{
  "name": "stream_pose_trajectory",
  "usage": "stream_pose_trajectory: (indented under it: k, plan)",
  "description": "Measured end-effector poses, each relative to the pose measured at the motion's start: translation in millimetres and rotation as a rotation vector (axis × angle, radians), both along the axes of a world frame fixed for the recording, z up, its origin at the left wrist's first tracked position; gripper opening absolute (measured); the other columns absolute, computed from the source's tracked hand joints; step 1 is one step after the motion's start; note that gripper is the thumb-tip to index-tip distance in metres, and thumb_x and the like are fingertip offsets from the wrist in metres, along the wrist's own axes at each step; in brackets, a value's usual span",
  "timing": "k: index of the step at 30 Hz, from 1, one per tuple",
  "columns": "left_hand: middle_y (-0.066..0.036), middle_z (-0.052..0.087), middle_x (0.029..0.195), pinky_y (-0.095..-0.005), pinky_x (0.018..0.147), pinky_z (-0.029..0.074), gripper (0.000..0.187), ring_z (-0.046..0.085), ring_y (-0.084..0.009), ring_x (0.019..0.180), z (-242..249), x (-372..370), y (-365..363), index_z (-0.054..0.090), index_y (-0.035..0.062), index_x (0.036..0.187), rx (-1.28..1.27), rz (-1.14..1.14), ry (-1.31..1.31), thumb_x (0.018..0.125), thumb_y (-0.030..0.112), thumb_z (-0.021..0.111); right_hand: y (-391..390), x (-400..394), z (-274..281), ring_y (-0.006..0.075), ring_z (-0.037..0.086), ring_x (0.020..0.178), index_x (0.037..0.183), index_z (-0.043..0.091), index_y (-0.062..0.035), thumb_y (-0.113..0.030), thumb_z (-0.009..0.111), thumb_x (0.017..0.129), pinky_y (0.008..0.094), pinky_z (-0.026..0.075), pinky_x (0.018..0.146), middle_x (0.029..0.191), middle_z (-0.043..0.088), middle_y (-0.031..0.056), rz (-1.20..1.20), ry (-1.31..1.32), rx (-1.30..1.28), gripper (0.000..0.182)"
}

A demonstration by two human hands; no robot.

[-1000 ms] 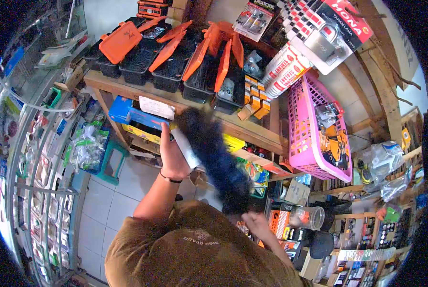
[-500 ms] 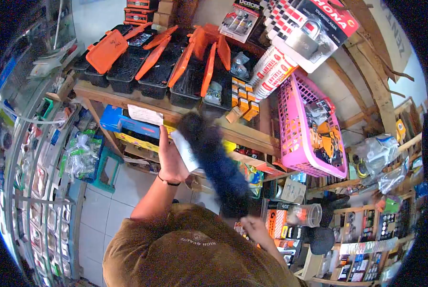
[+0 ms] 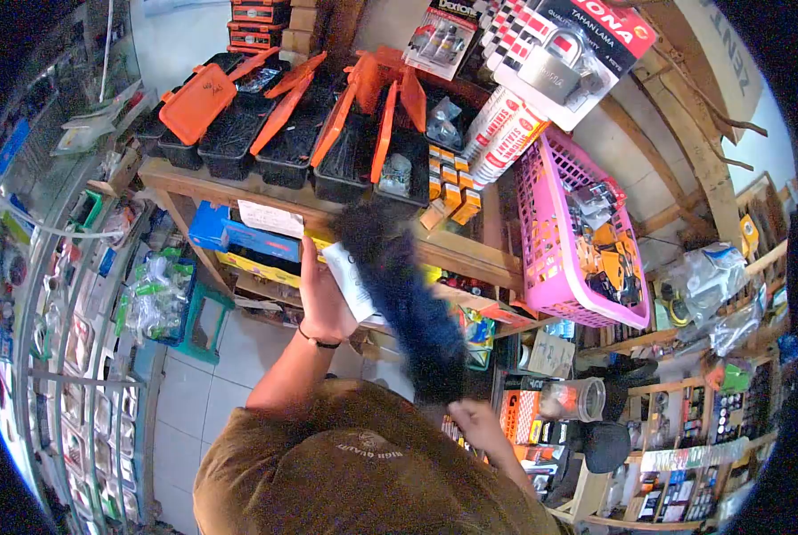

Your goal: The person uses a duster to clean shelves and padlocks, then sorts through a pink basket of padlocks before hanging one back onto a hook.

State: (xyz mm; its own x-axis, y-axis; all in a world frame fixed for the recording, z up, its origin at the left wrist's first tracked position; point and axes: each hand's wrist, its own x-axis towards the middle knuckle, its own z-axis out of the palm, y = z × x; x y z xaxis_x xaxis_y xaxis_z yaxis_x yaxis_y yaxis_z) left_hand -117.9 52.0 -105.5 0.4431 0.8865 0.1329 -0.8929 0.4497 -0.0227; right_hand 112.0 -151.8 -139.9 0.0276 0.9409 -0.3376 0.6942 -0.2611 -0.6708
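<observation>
My left hand [image 3: 327, 299], with a dark band at its wrist, holds a white packet or box with print [image 3: 349, 282] on its facing side. The thumb points up along the near side, and the fingers are mostly hidden behind the white item. At the lower right, my right hand [image 3: 476, 424] is closed round the lower end of a dark blue-black fluffy duster [image 3: 417, 308]. Its handle is hidden. The duster slants up and left, blurred, with its tip beside the white item, partly overlapping its edge from this viewpoint.
Black bins with orange lids [image 3: 278, 165] stand on a wooden shelf [image 3: 470, 245]. Small orange-and-white boxes [image 3: 453, 192], sealant tubes [image 3: 506, 134] and a pink basket [image 3: 541, 259] lie to their right. Below are blue boxes [image 3: 238, 232]; a glass display case [image 3: 69, 357] stands left.
The duster's upper end has shifted slightly beside the white item. Both hands keep their hold, and the whole view has moved a little.
</observation>
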Motion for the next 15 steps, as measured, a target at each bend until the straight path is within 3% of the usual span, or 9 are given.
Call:
stream_pose_trajectory:
  k: [1, 3, 5, 7, 8, 10, 12, 13, 15]
  plan:
    - [-0.018, 0.041, 0.126, -0.0582, 0.093, 0.030, 0.080, 0.042, -0.0355, 0.113, -25, -1, 7, 0.029, 0.0059, 0.130, 0.279, -0.061, 0.054, 0.078, 0.067, 0.029, -1, -2, 1, 0.0167, 0.044, 0.050, 0.072, 0.053, 0.0002, -0.030, 0.051, 0.086, 0.0340, 0.038, 0.050, 0.057, 0.049, 0.0129, -0.004, 0.004, 0.002, 0.033]
    - [-0.018, 0.041, 0.125, -0.0580, 0.092, 0.031, 0.080, 0.042, -0.0352, 0.113, -51, 9, 20, 0.029, 0.0062, 0.130, 0.350, -0.146, -0.180, 0.078, 0.066, 0.030, 1, -3, 8, 0.0185, 0.045, 0.050, 0.074, 0.055, -0.0001, -0.031, 0.048, 0.087, 0.0339, 0.039, 0.050, 0.058, 0.050, 0.0126, 0.137, 0.023, 0.014, 0.034]
    - [-0.017, 0.039, 0.127, -0.0539, 0.095, 0.031, 0.079, 0.040, -0.0343, 0.115, -13, -1, -2, 0.029, 0.0060, 0.131, 0.119, 0.029, 0.112, 0.079, 0.066, 0.027, 0, 3, 2, 0.0201, 0.046, 0.051, 0.078, 0.057, -0.0006, -0.033, 0.048, 0.087, 0.0335, 0.039, 0.051, 0.060, 0.051, 0.0125, 0.012, 0.005, 0.030, 0.035]
    - [-0.016, 0.038, 0.129, -0.0516, 0.096, 0.031, 0.078, 0.039, -0.0337, 0.117, -5, -1, -2, 0.029, 0.0074, 0.131, 0.030, -0.032, 0.025, 0.080, 0.066, 0.024, -2, -1, 2, 0.0211, 0.046, 0.052, 0.078, 0.057, -0.0011, -0.033, 0.048, 0.087, 0.0328, 0.040, 0.053, 0.061, 0.052, 0.0125, -0.054, 0.018, 0.054, 0.034]
    - [-0.018, 0.037, 0.129, -0.0546, 0.094, 0.031, 0.076, 0.039, -0.0349, 0.115, -12, 3, 0, 0.029, 0.0092, 0.131, 0.170, -0.002, 0.040, 0.080, 0.065, 0.025, -6, 1, 1, 0.0195, 0.047, 0.053, 0.077, 0.057, -0.0012, -0.033, 0.048, 0.087, 0.0318, 0.040, 0.054, 0.061, 0.051, 0.0118, 0.054, -0.005, -0.105, 0.034]
    - [-0.021, 0.037, 0.127, -0.0591, 0.091, 0.030, 0.075, 0.040, -0.0371, 0.113, -20, 6, 8, 0.028, 0.0097, 0.131, 0.275, -0.100, -0.069, 0.080, 0.064, 0.027, -7, 5, 2, 0.0184, 0.046, 0.053, 0.076, 0.057, -0.0013, -0.033, 0.049, 0.087, 0.0317, 0.040, 0.053, 0.060, 0.051, 0.0115, 0.001, 0.023, -0.059, 0.034]
    - [-0.022, 0.037, 0.127, -0.0601, 0.091, 0.030, 0.076, 0.040, -0.0376, 0.113, -11, -1, 1, 0.028, 0.0070, 0.130, 0.291, -0.059, 0.002, 0.080, 0.064, 0.029, -6, 8, 3, 0.0163, 0.045, 0.054, 0.073, 0.055, -0.0015, -0.033, 0.049, 0.086, 0.0316, 0.039, 0.052, 0.058, 0.049, 0.0110, -0.096, 0.074, 0.025, 0.035]
    - [-0.021, 0.037, 0.127, -0.0605, 0.091, 0.030, 0.077, 0.040, -0.0377, 0.113, -5, -2, -1, 0.029, 0.0058, 0.130, 0.029, -0.027, -0.097, 0.080, 0.064, 0.029, -6, 7, 3, 0.0163, 0.045, 0.054, 0.073, 0.055, -0.0015, -0.033, 0.049, 0.086, 0.0316, 0.039, 0.052, 0.058, 0.049, 0.0110, -0.095, 0.076, 0.021, 0.035]
    - [-0.020, 0.038, 0.128, -0.0612, 0.090, 0.030, 0.078, 0.041, -0.0375, 0.113, -1, 3, -1, 0.029, 0.0057, 0.130, -0.062, -0.043, -0.081, 0.079, 0.065, 0.029, -6, 3, 2, 0.0159, 0.043, 0.052, 0.071, 0.054, -0.0011, -0.032, 0.050, 0.086, 0.0325, 0.038, 0.050, 0.056, 0.048, 0.0113, -0.002, -0.041, -0.073, 0.034]
